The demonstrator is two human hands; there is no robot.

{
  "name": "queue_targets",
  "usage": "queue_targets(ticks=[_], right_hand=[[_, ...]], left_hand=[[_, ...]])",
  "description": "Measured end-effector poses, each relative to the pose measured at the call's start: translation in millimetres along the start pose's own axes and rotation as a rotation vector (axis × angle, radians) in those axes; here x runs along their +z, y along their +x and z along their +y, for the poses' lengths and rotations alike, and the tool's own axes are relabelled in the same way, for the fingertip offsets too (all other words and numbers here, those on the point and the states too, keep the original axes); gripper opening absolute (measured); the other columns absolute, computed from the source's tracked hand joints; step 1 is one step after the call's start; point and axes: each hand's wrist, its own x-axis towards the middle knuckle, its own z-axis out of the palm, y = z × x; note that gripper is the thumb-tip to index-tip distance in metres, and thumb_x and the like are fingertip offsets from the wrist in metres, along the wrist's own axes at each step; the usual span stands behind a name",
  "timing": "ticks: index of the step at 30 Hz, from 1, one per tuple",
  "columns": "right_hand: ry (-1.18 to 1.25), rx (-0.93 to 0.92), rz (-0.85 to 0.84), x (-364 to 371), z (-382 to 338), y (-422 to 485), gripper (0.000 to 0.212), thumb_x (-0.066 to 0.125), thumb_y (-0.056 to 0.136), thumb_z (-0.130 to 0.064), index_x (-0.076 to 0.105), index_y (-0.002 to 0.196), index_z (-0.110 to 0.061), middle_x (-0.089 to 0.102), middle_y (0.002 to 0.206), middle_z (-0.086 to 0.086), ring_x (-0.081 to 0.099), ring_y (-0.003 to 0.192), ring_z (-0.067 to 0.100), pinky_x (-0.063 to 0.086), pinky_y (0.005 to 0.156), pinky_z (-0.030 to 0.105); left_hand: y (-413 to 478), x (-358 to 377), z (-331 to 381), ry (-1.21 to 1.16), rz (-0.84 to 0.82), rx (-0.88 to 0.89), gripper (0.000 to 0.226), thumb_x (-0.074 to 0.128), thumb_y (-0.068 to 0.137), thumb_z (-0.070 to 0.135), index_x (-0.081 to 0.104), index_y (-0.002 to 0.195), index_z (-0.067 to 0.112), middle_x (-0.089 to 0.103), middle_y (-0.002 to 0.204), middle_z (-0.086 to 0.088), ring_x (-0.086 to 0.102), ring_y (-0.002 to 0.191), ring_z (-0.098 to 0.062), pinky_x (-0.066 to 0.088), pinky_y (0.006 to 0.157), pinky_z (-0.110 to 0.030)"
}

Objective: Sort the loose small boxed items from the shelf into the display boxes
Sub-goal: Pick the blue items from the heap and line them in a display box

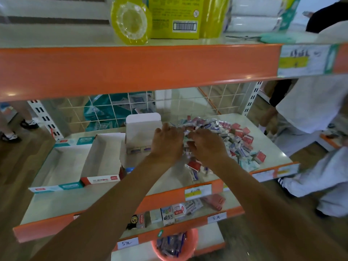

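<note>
We see small boxes [231, 136], red, blue and teal, heaped on the shelf [275, 147] at right; three open display boxes [101, 159] stand left, the rightmost holding a few.

A shop: tiered metal shelves [131, 66] with orange front edges carry price labels [197, 192], some handwritten [217, 217]. The top shelf holds packaged goods: a yellow pack [175, 17] showing a barcode, beside wrapped tissue packs [254, 16]. On the middle shelf, open display boxes [62, 166] stand left of a heap of small boxes [235, 140].
</note>
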Motion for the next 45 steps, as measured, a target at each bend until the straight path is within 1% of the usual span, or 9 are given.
queue_targets(ticks=[4,7,12,19,26,31,35,39,45], right_hand=[[0.017,0.022,0.068,2,23,-16,0.022,0.061,0.089,-0.024,0.069,0.105,-0.013,0.067,0.103,0.012,0.063,0.095,0.035,0.053,0.078,0.043],[0.035,0.044,0.16,5,37,-27,0.014,0.065,0.082,-0.023,0.071,0.09,-0.012,0.068,0.088,0.009,0.064,0.081,0.032,0.054,0.067,0.039],[0.071,0.066,0.174,7,52,-37,0.026,0.056,0.081,-0.034,0.069,0.09,-0.013,0.067,0.088,0.007,0.063,0.079,0.03,0.053,0.065,0.038],[0.166,0.075,0.209,11,53,-44,0.028,0.072,0.083,-0.04,0.067,0.084,-0.012,0.064,0.073,0.005,0.061,0.06,0.025,0.045,0.051,0.028],[0.264,-0.011,0.18,10,63,-43,0.025,0.069,0.086,-0.037,0.068,0.087,-0.011,0.066,0.077,0.005,0.061,0.067,0.023,0.038,0.058,0.023],[0.278,-0.074,0.11,10,64,-46,0.03,0.071,0.081,-0.042,0.071,0.097,-0.016,0.068,0.081,0.006,0.064,0.074,0.026,0.049,0.062,0.032],[0.257,-0.096,0.186,9,58,-45,0.024,0.067,0.081,-0.038,0.073,0.093,-0.017,0.07,0.072,0.003,0.065,0.062,0.024,0.048,0.054,0.028],[0.297,-0.11,0.184,8,55,-38,0.019,0.057,0.09,-0.027,0.072,0.094,-0.016,0.071,0.077,0.002,0.065,0.062,0.022,0.042,0.056,0.021],[0.249,-0.157,0.167,9,56,-37,0.027,0.048,0.092,-0.018,0.075,0.096,-0.018,0.07,0.083,0.005,0.064,0.065,0.024,0.053,0.054,0.032]], left_hand=[[5,7,20,-0.003,-0.029,0.027,0.031,0.049,0.093,0.019,0.06,0.122,0.016,0.053,0.133,-0.006,0.043,0.119,-0.027,0.039,0.092,-0.037],[6,10,32,-0.007,-0.053,0.039,0.028,0.052,0.092,0.02,0.061,0.119,0.017,0.052,0.13,-0.009,0.042,0.12,-0.029,0.039,0.093,-0.038],[9,14,45,-0.056,-0.074,0.028,0.026,0.052,0.093,0.02,0.061,0.117,0.014,0.051,0.129,-0.009,0.039,0.125,-0.028,0.038,0.094,-0.038],[18,25,44,-0.213,0.001,0.044,0.028,0.051,0.095,0.023,0.054,0.122,0.016,0.054,0.127,-0.004,0.043,0.123,-0.023,0.037,0.101,-0.035],[27,31,37,-0.306,-0.001,0.136,0.015,0.061,0.09,0.025,0.064,0.103,0.019,0.063,0.11,0.002,0.048,0.108,-0.017,0.038,0.093,-0.028],[30,31,29,-0.359,0.033,0.085,0.015,0.064,0.089,0.029,0.066,0.096,0.016,0.066,0.097,0.001,0.051,0.097,-0.017,0.041,0.08,-0.027],[30,28,26,-0.479,0.037,0.053,0.015,0.066,0.087,0.029,0.069,0.096,0.016,0.071,0.092,-0.002,0.063,0.084,-0.018,0.051,0.078,-0.031],[26,25,26,-0.535,0.028,0.025,0.022,0.064,0.09,0.026,0.065,0.11,0.018,0.07,0.105,-0.003,0.065,0.092,-0.018,0.051,0.081,-0.03],[22,26,22,-0.535,-0.013,-0.006,0.028,0.061,0.092,0.023,0.06,0.12,0.021,0.065,0.119,-0.003,0.061,0.105,-0.02,0.045,0.088,-0.029]])
